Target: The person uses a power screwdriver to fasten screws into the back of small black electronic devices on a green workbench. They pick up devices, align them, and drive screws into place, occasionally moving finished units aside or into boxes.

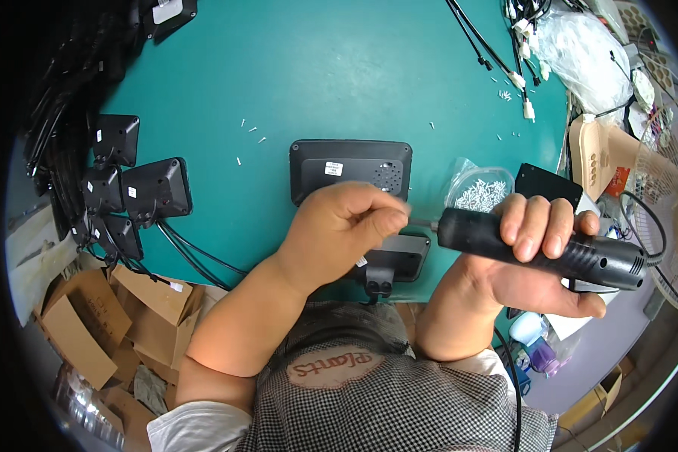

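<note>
My right hand (531,230) is wrapped round a black corded electric screwdriver (467,230), held sideways above the table with its bit toward the left. My left hand (339,233) is closed in a pinch at the bit's end; whatever sits between thumb and forefinger is hidden. Beneath and beyond the left hand lies a black display unit (313,160) with its back up, a white label and a speaker grille on it. A smaller black display unit (411,260) with a bracket lies nearer me, partly covered by the left hand.
A plastic tub of small screws (484,194) stands right of the display. Loose screws (252,129) lie on the green table (339,83). Several black display units (158,188) with cables are at left, cardboard boxes (90,324) below them. Cables (521,45) and a plastic bag (584,56) lie far right.
</note>
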Demonstrator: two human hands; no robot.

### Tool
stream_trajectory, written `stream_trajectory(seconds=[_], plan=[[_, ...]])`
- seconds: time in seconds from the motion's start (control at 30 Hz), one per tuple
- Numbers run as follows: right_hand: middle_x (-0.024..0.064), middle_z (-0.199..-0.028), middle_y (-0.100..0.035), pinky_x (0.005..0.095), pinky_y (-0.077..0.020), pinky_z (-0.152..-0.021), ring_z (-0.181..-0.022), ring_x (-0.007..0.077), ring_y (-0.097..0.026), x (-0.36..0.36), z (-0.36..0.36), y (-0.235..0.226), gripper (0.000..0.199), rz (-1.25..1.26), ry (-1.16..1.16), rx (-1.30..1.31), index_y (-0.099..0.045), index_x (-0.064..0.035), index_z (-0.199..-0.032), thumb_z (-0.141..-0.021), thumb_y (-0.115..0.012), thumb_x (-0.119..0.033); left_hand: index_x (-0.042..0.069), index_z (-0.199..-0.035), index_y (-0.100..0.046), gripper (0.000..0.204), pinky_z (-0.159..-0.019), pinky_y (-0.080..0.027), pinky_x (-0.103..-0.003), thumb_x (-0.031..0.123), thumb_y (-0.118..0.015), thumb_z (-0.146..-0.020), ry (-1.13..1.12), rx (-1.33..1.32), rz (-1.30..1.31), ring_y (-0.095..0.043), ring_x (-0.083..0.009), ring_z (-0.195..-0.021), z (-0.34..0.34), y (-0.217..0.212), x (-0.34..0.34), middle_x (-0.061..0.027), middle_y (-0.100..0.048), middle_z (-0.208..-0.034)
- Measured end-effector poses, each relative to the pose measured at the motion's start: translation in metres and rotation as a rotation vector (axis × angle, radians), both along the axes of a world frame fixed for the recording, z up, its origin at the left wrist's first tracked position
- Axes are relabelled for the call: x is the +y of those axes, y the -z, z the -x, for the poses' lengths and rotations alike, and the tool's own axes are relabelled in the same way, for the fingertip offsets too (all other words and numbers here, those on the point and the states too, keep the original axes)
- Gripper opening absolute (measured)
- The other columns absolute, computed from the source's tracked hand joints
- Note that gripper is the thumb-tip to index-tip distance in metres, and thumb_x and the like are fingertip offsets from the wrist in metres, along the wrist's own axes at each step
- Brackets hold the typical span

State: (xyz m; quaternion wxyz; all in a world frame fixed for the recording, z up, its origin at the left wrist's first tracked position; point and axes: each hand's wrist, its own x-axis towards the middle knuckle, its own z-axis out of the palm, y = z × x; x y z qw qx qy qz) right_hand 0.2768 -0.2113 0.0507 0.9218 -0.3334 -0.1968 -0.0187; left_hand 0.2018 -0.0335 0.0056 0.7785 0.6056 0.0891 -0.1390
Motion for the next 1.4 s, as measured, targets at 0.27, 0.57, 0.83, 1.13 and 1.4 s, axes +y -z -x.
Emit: stream_trajectory(seconds=[0.27, 0.57, 0.83, 1.13, 1.4], plan=[[0.0163, -0.072, -0.057, 0.0355, -0.0515, -0.050, -0.056, 0.0256, -0.057, 0.022, -0.024, 0.054, 0.090, 0.259, 0.407, -0.217, -0.045, 0.0004, -0.112, -0.069, -0.052, -0.078, 0.006, -0.105, -0.064, 0.026, -0.072, -0.047, -0.037, 0.016, -0.065, -0.082, -0.094, -0.362, -0.979, -0.057, -0.0274, -0.078, -0.006, 0.032, 0.007, -0.0095, -0.061, -0.090], [0.0142, -0.071, -0.056, 0.0325, -0.0529, -0.050, -0.058, 0.0224, -0.059, 0.034, -0.028, 0.069, 0.090, 0.370, 0.413, -0.210, -0.045, 0.0020, -0.106, -0.062, -0.061, -0.075, 0.007, -0.104, -0.063, 0.026, -0.073, -0.047, -0.038, 0.015, -0.066, -0.079, -0.070, -0.388, -0.997, -0.058, -0.0271, -0.080, -0.007, 0.036, 0.006, -0.0083, -0.060, -0.088], [0.0148, -0.072, -0.057, 0.0321, -0.0534, -0.051, -0.059, 0.0227, -0.059, 0.036, -0.038, 0.066, 0.092, 0.346, 0.285, -0.251, -0.045, 0.0035, -0.108, -0.061, -0.062, -0.074, 0.007, -0.103, -0.064, 0.026, -0.071, -0.047, -0.038, 0.014, -0.067, -0.078, -0.075, -0.354, -1.010, -0.058, -0.0269, -0.079, -0.007, 0.038, 0.005, -0.0081, -0.060, -0.088], [0.0168, -0.073, -0.057, 0.0352, -0.0527, -0.050, -0.059, 0.0253, -0.059, 0.025, -0.037, 0.065, 0.093, 0.295, 0.312, -0.242, -0.045, 0.0025, -0.114, -0.066, -0.055, -0.077, 0.007, -0.102, -0.065, 0.025, -0.072, -0.047, -0.037, 0.015, -0.067, -0.078, -0.064, -0.327, -1.001, -0.057, -0.0266, -0.079, -0.008, 0.036, 0.005, -0.0078, -0.060, -0.089], [0.0168, -0.071, -0.056, 0.0341, -0.0521, -0.049, -0.055, 0.0253, -0.057, 0.026, -0.038, 0.066, 0.092, 0.330, 0.334, -0.226, -0.045, 0.0031, -0.113, -0.068, -0.053, -0.077, 0.007, -0.102, -0.065, 0.025, -0.072, -0.047, -0.036, 0.015, -0.067, -0.078, -0.077, -0.349, -1.006, -0.057, -0.0263, -0.080, -0.008, 0.036, 0.005, -0.0077, -0.060, -0.089]])
